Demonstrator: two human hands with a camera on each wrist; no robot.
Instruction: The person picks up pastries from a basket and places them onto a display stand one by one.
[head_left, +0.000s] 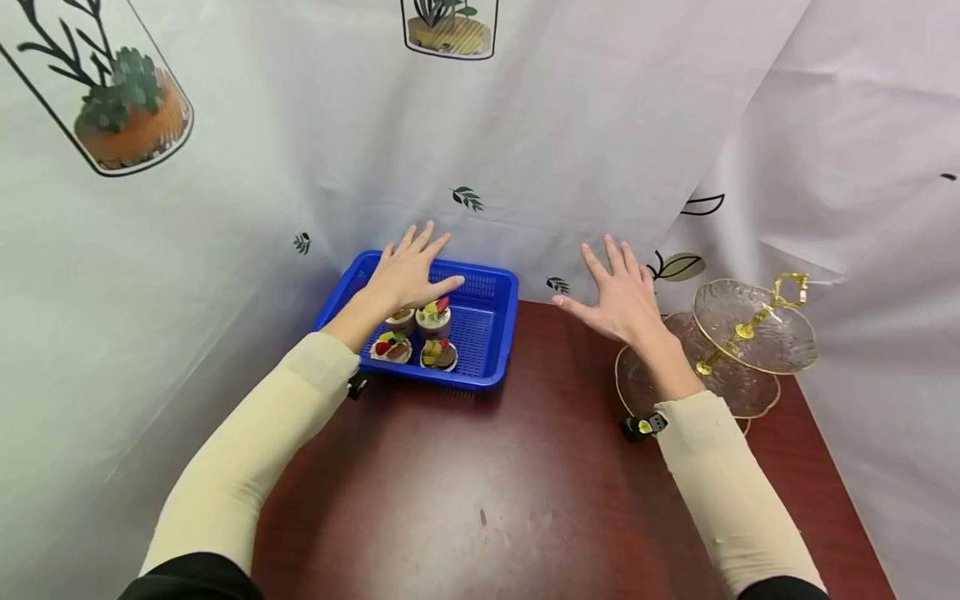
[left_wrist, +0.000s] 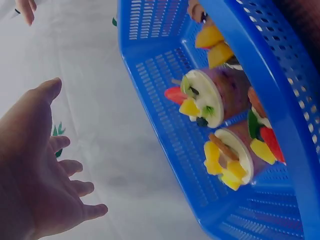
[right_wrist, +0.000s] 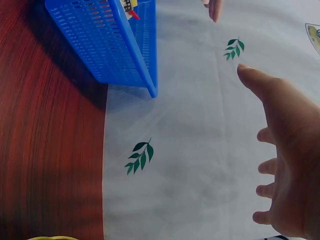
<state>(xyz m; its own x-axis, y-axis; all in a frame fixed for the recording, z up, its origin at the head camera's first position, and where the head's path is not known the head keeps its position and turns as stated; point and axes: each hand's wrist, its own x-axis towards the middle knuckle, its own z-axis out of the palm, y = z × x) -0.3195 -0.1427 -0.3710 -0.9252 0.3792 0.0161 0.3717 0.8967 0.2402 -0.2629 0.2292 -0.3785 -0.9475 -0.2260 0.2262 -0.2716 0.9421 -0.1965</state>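
My left hand [head_left: 407, 277] is held with fingers spread above a blue plastic basket [head_left: 491, 333], holding nothing. Inside the basket stand several fruit-topped dessert cups; one cup [left_wrist: 202, 97] carries a strawberry piece and yellow fruit on white cream, another [left_wrist: 230, 155] is heaped with yellow chunks. In the head view the left hand and wrist partly hide the cups behind. My right hand [head_left: 621, 296], fingers also spread and nothing in it, is raised between the basket and a tiered glass stand [head_left: 731, 383] with gold rims. The right forearm covers part of the stand's lower plates.
A dark red wooden table [head_left: 480, 483] carries the basket at its back left and the stand at its right. A white printed cloth [head_left: 570, 125] hangs behind the table and along both sides. The stand's gold handle [head_left: 791, 290] rises at the far right.
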